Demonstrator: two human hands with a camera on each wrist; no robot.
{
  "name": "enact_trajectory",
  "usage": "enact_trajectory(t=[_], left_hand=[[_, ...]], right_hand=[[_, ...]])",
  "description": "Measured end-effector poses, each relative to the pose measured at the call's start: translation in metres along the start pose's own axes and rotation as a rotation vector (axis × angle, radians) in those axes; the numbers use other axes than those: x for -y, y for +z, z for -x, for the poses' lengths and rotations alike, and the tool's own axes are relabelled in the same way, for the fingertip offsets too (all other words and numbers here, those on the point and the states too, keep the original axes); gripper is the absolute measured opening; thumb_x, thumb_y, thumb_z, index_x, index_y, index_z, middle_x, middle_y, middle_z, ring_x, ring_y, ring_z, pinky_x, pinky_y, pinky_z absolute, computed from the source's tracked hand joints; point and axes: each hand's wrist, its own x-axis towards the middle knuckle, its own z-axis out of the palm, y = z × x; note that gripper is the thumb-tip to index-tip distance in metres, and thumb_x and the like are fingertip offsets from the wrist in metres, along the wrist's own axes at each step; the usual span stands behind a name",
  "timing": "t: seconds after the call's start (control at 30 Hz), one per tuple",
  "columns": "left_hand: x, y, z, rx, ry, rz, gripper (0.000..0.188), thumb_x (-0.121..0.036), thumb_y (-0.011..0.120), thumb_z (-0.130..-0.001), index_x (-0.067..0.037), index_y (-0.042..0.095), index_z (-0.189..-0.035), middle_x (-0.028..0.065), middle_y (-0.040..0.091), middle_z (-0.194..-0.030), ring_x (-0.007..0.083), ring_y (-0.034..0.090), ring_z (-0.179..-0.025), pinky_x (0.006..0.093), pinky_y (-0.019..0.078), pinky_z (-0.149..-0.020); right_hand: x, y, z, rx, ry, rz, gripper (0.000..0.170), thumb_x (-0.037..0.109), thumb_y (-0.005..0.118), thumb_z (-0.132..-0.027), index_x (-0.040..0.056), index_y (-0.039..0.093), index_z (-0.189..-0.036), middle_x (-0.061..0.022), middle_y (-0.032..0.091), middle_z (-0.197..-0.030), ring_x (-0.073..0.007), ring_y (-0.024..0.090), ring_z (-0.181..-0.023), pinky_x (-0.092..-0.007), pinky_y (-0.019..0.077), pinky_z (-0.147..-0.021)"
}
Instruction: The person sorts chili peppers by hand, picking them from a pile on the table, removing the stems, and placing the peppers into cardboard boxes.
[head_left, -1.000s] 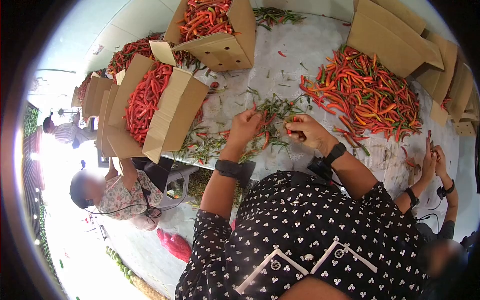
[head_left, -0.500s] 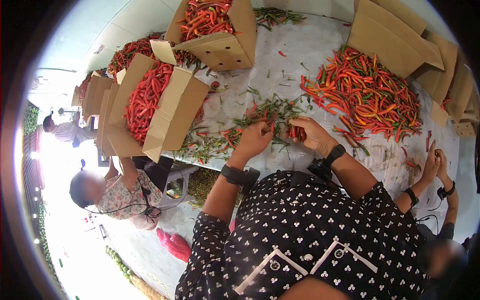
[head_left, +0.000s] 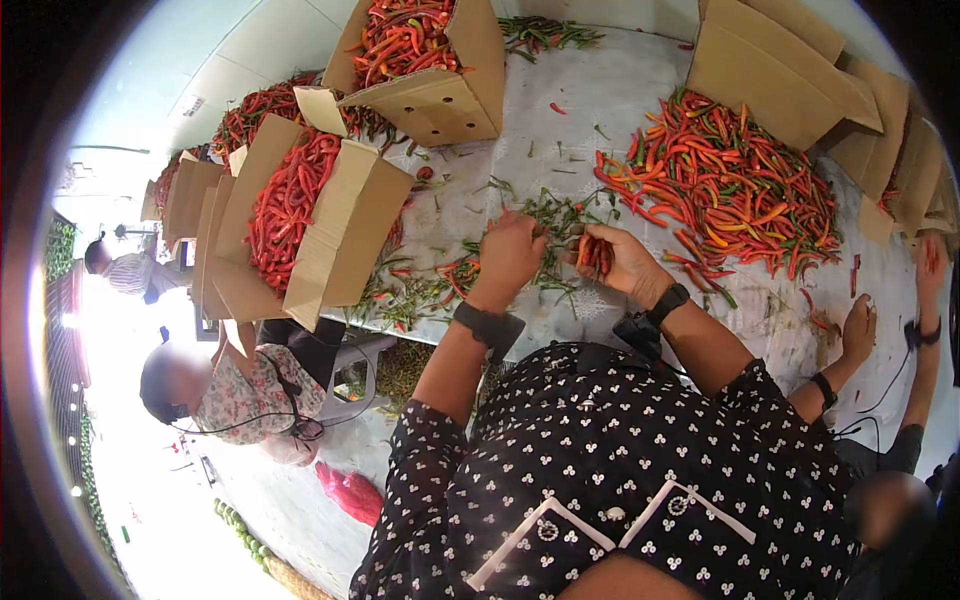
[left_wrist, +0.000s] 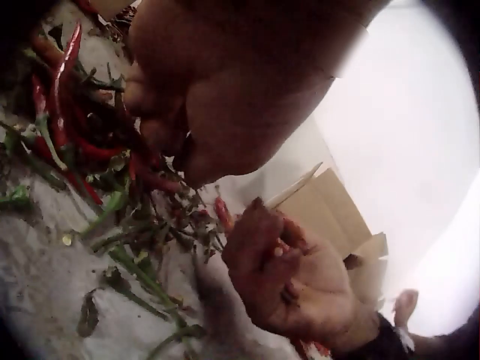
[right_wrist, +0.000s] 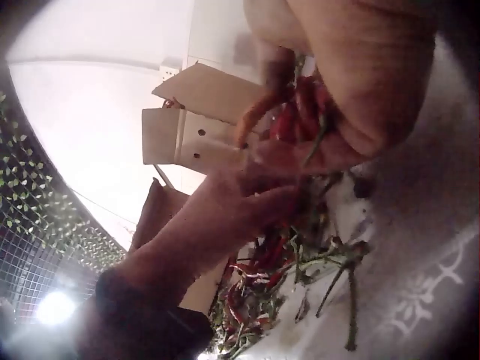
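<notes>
In the head view the left hand [head_left: 508,262] is over the stems and chillies [head_left: 548,215], its fingers bent down at them. Close up in the left wrist view, the left hand [left_wrist: 225,90] has its fingertips among red chillies [left_wrist: 64,90] and green stems; whether it pinches one is hidden. Just to its right, the right hand [head_left: 625,262] curls round several red chillies [head_left: 597,256], palm partly up. The right wrist view shows these red chillies [right_wrist: 289,124] between the right hand's [right_wrist: 352,82] fingers and palm, with the left hand [right_wrist: 225,217] beside them.
A large chilli heap [head_left: 740,190] lies to the right. Open cartons of red chillies stand at the left [head_left: 345,235] and top [head_left: 430,105]; more cartons [head_left: 770,75] are at upper right. One person [head_left: 250,400] is at left, another's hand [head_left: 858,330] at right.
The left hand has moved up and slightly right over the stems. Chillies in the right hand show more openly. At far right, the other person's hands have parted, one reaching towards the cartons.
</notes>
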Motion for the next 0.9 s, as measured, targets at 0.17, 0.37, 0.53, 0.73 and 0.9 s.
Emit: enact_trajectory(t=[0.17,0.37,0.53,0.73,0.9], left_hand=[[0.003,0.013,-0.004,0.081,0.007,-0.204,0.018,-0.019,0.062,-0.068,-0.004,0.057,-0.079,0.0116,0.056,-0.089,0.0317,0.055,-0.087,0.0455,0.0423,-0.079],[0.002,0.016,-0.004,0.119,-0.053,-0.195,0.019,-0.021,0.061,-0.069,-0.006,0.058,-0.079,0.0117,0.057,-0.090,0.0318,0.054,-0.093,0.0490,0.0388,-0.083],[0.001,0.020,-0.007,0.184,-0.076,-0.305,0.015,-0.020,0.059,-0.069,-0.007,0.060,-0.074,0.0120,0.060,-0.080,0.0307,0.059,-0.079,0.0424,0.0453,-0.074],[0.006,-0.007,-0.012,0.145,-0.262,0.531,0.018,-0.019,0.059,-0.070,-0.002,0.060,-0.077,0.0100,0.061,-0.067,0.0199,0.058,-0.061,0.0321,0.0445,-0.059],[-0.012,-0.029,-0.004,0.248,-0.302,0.738,0.018,-0.019,0.059,-0.075,-0.001,0.059,-0.077,0.0008,0.055,-0.064,0.0087,0.048,-0.056,0.0240,0.0390,-0.052]], right_hand=[[0.002,0.005,0.003,-0.052,0.019,-0.060,0.032,0.032,0.046,-0.087,0.0032,0.054,-0.098,-0.0097,0.059,-0.087,-0.0267,0.060,-0.081,-0.0315,0.0503,-0.056],[0.001,0.008,0.005,-0.030,0.017,-0.063,0.032,0.034,0.046,-0.087,0.0048,0.054,-0.097,-0.0085,0.058,-0.084,-0.0257,0.059,-0.081,-0.0313,0.0499,-0.058],[0.000,0.020,0.009,-0.055,0.009,-0.011,0.028,0.031,0.049,-0.086,0.0057,0.054,-0.095,-0.0071,0.058,-0.082,-0.0236,0.059,-0.077,-0.0290,0.0480,-0.055],[0.000,0.020,0.009,-0.148,-0.077,0.257,0.017,0.017,0.060,-0.079,0.0076,0.054,-0.091,-0.0018,0.056,-0.074,-0.0108,0.054,-0.060,-0.0201,0.0355,-0.043],[0.004,0.047,0.012,-0.174,-0.148,0.569,0.015,0.016,0.063,-0.075,0.0062,0.054,-0.082,-0.0001,0.054,-0.066,-0.0085,0.050,-0.051,-0.0197,0.0308,-0.042]])
